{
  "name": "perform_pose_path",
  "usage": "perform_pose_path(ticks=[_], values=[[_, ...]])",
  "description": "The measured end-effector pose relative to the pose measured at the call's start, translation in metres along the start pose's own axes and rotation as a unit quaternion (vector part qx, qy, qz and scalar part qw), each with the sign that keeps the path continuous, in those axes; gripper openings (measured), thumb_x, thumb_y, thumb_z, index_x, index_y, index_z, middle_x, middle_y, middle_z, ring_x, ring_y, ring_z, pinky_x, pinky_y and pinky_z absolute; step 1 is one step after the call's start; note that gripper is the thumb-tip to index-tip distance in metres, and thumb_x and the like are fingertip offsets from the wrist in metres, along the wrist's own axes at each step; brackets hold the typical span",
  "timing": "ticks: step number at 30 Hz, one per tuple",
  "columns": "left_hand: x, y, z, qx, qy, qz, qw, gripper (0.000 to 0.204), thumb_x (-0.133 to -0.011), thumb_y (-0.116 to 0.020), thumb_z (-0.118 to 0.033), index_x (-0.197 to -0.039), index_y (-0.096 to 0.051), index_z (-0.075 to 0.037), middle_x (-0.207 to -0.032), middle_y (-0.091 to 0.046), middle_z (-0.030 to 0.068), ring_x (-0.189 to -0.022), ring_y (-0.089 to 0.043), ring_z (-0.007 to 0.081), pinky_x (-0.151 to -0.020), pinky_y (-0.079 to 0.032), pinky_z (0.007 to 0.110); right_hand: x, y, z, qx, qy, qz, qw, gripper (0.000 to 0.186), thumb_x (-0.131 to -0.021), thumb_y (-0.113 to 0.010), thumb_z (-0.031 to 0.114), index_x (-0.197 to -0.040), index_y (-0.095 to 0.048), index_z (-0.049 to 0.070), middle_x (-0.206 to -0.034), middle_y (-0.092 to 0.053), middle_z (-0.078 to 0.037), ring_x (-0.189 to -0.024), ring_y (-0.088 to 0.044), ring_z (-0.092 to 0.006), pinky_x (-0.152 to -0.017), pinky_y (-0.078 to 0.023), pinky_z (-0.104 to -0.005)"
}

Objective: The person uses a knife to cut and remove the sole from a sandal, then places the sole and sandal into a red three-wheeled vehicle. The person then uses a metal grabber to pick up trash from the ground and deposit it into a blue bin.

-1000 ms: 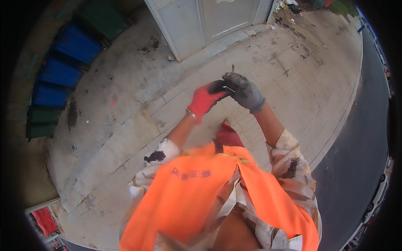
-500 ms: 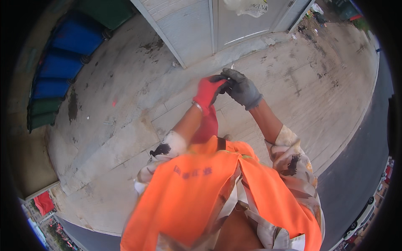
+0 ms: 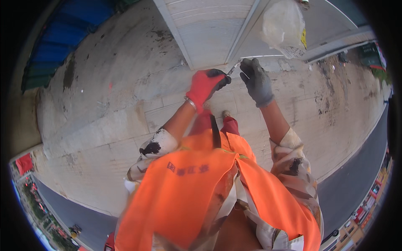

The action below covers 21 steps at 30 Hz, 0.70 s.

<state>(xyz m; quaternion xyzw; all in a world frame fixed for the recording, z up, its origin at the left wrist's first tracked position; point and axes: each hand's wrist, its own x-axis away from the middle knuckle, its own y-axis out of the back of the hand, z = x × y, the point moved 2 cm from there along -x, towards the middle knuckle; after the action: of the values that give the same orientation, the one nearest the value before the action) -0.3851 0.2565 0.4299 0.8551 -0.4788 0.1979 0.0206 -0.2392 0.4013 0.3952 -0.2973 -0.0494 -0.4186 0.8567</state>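
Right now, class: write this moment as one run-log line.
left hand: red glove, holds thin metal piece | right hand: grey glove, beside it | ahead: pale door

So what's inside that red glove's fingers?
The left hand in the red glove pinches one end of a thin metal piece. Its other end points toward the right hand in the grey glove. The part inside the closed fingers is covered, so it cannot be seen.

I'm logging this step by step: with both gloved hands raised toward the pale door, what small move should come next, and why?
Probably ease the thin metal piece a little further toward the door. The left hand in the red glove pinches its near end, the right hand in the grey glove sits beside its tip, and the tip stops just short of the door's lower edge.
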Motion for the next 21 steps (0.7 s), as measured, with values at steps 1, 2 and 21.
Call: perform_pose_path(ticks=[1,2,21], values=[[0.004,0.004,-0.002,0.034,-0.01,-0.021,0.999,0.02,-0.087,-0.065,-0.012,-0.089,-0.073,0.005,-0.075,-0.069,0.0054,-0.062,-0.055,0.0097,-0.058,-0.045,0.024,0.003,-0.016,0.005,0.009,-0.053,0.029,0.998,0.035,-0.097,-0.06,0.016,-0.128,-0.057,0.0,-0.124,-0.062,-0.013,-0.115,-0.061,-0.0207,-0.096,-0.05,-0.0314],[0.008,0.008,0.0,0.026,-0.016,-0.044,0.999,0.02,-0.087,-0.066,-0.013,-0.089,-0.073,0.005,-0.074,-0.069,0.0053,-0.062,-0.055,0.0095,-0.058,-0.045,0.024,0.008,-0.029,0.005,0.02,-0.104,0.055,0.993,0.037,-0.098,-0.06,0.02,-0.128,-0.057,-0.001,-0.124,-0.062,-0.013,-0.115,-0.06,-0.0204,-0.097,-0.048,-0.0312],[0.347,0.111,0.084,0.146,-0.114,-0.505,0.843,0.018,-0.084,-0.068,-0.013,-0.086,-0.071,0.005,-0.074,-0.067,0.0052,-0.064,-0.057,0.0106,-0.062,-0.046,0.026,0.105,-0.254,-0.16,0.152,-0.325,0.454,0.816,0.053,-0.098,-0.051,0.053,-0.107,-0.069,0.003,-0.11,-0.07,-0.01,-0.106,-0.065,-0.025,-0.091,-0.051,-0.0392]])
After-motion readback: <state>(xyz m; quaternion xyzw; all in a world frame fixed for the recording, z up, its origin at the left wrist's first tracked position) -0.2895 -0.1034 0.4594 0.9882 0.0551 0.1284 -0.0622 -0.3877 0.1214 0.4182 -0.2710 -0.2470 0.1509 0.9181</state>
